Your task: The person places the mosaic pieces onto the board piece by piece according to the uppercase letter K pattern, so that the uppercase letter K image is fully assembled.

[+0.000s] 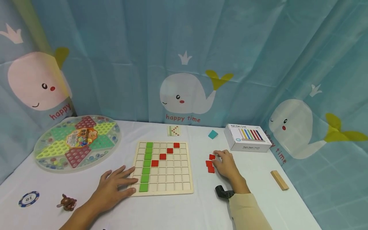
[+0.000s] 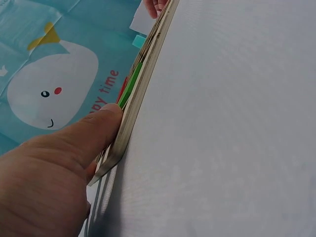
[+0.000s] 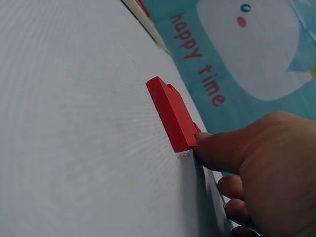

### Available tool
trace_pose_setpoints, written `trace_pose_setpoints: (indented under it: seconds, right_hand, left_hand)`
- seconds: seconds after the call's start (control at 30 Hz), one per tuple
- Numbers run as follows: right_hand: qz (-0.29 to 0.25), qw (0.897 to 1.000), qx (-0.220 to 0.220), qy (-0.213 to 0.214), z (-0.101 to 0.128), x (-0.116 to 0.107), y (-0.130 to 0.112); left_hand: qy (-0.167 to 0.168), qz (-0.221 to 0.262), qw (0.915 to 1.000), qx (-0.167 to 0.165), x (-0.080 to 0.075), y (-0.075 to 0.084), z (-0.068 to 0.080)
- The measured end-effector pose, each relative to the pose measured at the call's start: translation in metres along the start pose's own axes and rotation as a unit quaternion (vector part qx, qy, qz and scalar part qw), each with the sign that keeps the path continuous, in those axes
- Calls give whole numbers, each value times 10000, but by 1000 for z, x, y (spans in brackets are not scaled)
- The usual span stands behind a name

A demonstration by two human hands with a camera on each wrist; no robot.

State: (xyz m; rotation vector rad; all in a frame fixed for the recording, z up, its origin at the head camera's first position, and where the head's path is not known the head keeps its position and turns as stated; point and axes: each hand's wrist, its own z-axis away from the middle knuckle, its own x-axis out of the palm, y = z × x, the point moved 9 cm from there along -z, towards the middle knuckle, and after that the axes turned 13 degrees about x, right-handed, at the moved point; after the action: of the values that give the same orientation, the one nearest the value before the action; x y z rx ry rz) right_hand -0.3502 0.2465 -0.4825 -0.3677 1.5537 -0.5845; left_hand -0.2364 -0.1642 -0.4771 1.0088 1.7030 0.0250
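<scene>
A wooden grid board (image 1: 172, 180) lies on the table. Green tiles (image 1: 147, 156) fill most of one column, and red tiles (image 1: 163, 156) step diagonally up to the right. My left hand (image 1: 116, 185) rests at the board's left edge with fingers spread; in the left wrist view its thumb (image 2: 98, 126) touches the rim beside a green tile (image 2: 131, 89). Right of the board, my right hand (image 1: 227, 163) has thumb and index finger at either side of a loose red tile (image 1: 212, 157). Other loose red tiles (image 1: 211, 169) lie just below it, seen edge-on (image 3: 173, 116) in the right wrist view.
A small pattern card (image 1: 174, 130) and a teal tile (image 1: 213, 134) lie behind the board. Chinese checkers (image 1: 77, 143) sits back left, a white box (image 1: 248, 139) back right. A poker chip (image 1: 28, 199), a brown animal figure (image 1: 67, 203) and a wooden block (image 1: 279, 180) lie outward.
</scene>
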Motion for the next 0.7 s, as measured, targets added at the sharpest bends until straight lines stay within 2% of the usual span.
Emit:
trace_pose_setpoints:
  seconds: [0.2,0.37,0.57,0.7]
  right_hand:
    - [168,9997,-37,159,3,-2,-1]
    - [-171,9981,-201,550,6,-16,-12]
    - [-528,9949,-435,741,16,-31,-33]
    - [-720,9888,-876,972,32,-45,-58]
  left_hand:
    - [6,-2,10000,17,-1,2,-1]
    - [24,-27,10000,9,-3,-1,-2]
    - [113,11,9999,76,-4,-1,-1]
    - [43,119,9999,17,0,-2,0]
